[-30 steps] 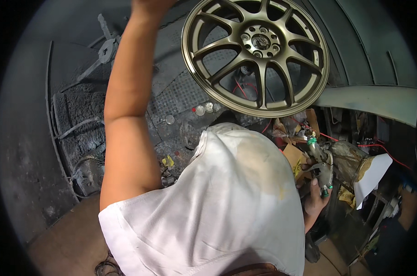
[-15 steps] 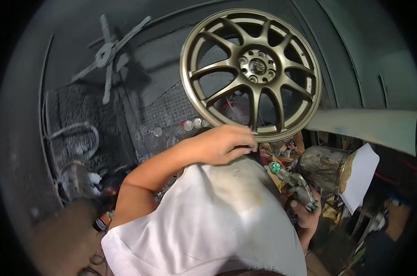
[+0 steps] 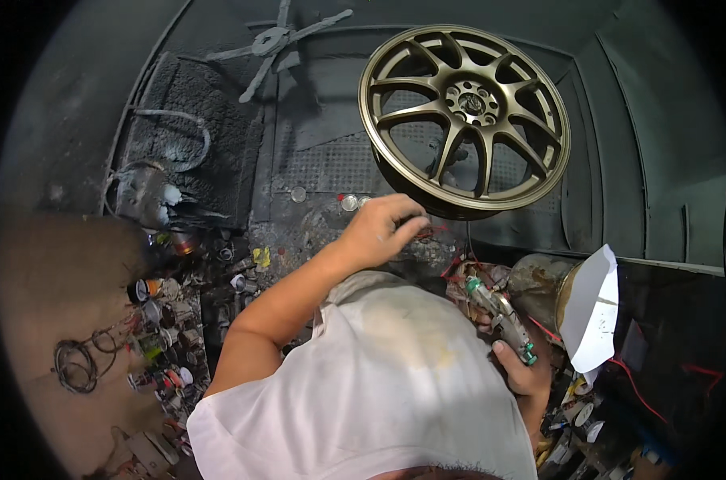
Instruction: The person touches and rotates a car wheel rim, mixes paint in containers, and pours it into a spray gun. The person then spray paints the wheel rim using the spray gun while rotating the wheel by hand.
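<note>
A bronze multi-spoke car wheel point(image 3: 473, 102) stands raised and tilted in front of me, its hub face showing. Just below its lower left edge is my left hand point(image 3: 383, 228), fingers loosely bent and thumb apart, with nothing visible in it. It looks apart from the rim. At the right of my body, my right hand point(image 3: 525, 370) is wrapped round a metal spray gun point(image 3: 501, 318) with green fittings. A paint-stained metal cup point(image 3: 537, 286) is beside the gun, with a white paper sheet point(image 3: 593, 308) at its end. Some right fingers are hidden behind the gun.
A grey-coated star-shaped stand point(image 3: 271, 42) is at the far left. Below it is a dark rough panel point(image 3: 207, 140) with a bent pipe point(image 3: 179, 116). Cans and bottles point(image 3: 167, 336) crowd the left floor near a coiled cable point(image 3: 75, 364). A red hose point(image 3: 639, 390) trails right.
The view has shifted, bringing more of the left floor into sight. My left hand has come away from the wheel's lower rim, its thumb now spread. The right hand keeps the spray gun.
</note>
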A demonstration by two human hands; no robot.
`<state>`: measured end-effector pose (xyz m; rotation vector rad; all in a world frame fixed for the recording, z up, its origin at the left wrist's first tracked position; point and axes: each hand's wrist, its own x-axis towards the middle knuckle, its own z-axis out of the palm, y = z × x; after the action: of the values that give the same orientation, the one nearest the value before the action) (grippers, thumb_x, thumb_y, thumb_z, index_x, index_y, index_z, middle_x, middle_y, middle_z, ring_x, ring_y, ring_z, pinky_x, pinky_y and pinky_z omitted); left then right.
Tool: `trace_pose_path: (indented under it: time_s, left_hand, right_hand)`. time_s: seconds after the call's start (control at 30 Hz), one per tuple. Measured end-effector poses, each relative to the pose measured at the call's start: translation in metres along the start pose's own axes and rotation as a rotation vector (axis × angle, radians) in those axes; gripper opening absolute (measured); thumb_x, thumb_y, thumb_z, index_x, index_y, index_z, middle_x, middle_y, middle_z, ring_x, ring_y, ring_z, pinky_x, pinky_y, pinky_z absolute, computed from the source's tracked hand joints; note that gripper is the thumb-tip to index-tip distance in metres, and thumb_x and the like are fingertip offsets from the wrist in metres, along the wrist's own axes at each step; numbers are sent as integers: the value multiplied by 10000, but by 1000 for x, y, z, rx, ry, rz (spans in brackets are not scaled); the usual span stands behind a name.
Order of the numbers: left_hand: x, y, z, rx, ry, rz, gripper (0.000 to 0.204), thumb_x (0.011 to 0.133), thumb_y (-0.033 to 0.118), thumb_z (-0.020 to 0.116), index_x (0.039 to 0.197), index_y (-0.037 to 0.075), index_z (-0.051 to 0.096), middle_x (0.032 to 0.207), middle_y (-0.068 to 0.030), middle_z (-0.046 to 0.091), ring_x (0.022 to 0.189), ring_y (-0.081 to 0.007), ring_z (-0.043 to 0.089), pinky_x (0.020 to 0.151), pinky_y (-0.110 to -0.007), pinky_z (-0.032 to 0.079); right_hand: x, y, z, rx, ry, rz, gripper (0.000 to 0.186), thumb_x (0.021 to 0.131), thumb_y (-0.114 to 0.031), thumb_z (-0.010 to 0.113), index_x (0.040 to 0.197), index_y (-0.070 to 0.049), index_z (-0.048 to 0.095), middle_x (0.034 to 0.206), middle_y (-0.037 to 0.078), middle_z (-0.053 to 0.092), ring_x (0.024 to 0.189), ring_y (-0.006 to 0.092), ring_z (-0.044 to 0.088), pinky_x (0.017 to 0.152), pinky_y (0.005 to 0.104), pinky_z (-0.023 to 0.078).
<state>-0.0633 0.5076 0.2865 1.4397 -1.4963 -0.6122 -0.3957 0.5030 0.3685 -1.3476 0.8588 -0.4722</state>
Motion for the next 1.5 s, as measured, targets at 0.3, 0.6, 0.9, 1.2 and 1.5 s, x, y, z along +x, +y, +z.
trace_pose_path:
  time_s: [0.3, 0.6, 0.9, 1.2, 1.5]
  left_hand:
    - [20, 4, -24, 448, -215, 179, 208, 845, 84, 718, 1049, 48, 705, 953, -128, 683, 913, -340, 614, 823, -436, 511]
    - [200, -49, -111, 847, -318, -130, 255, 895, 100, 534, 1136, 19, 562, 1115, -223, 684, 1057, -403, 663, 905, -523, 519]
    - [303, -132, -84, 1006, -673, -58, 496, 939, 143, 506, 1396, -50, 479, 1566, -389, 279, 1207, -452, 632, 1022, -494, 511]
    - [322, -136, -108, 808, -681, -98, 459, 898, 71, 541, 1354, 20, 554, 1366, -248, 611, 1176, -385, 660, 996, -470, 516]
    - [215, -132, -236, 9, -342, -261, 173, 920, 74, 671, 1061, -24, 654, 927, -79, 665, 749, -131, 573, 694, -303, 487]
  right_hand:
    - [-11, -2, 4, -17, 3, 43, 519, 927, -42, 629, 1427, 47, 520, 1220, 146, 694, 1059, 159, 654, 858, 292, 535]
    - [37, -41, 69, 165, 223, 3, 576, 943, -90, 641, 1459, 84, 455, 1315, 220, 637, 1104, 231, 655, 728, 291, 567]
    - [98, -70, 134, 173, 455, 79, 608, 882, -159, 720, 1388, 116, 524, 1220, 181, 690, 950, 176, 678, 754, 262, 534]
    - [135, -84, 147, 178, 525, 54, 613, 886, -186, 742, 1373, 120, 532, 1210, 165, 704, 1051, 211, 679, 891, 307, 523]
    - [167, -100, 139, 152, 332, 151, 609, 904, -88, 693, 1443, 96, 479, 1253, 162, 679, 1081, 195, 651, 979, 335, 504]
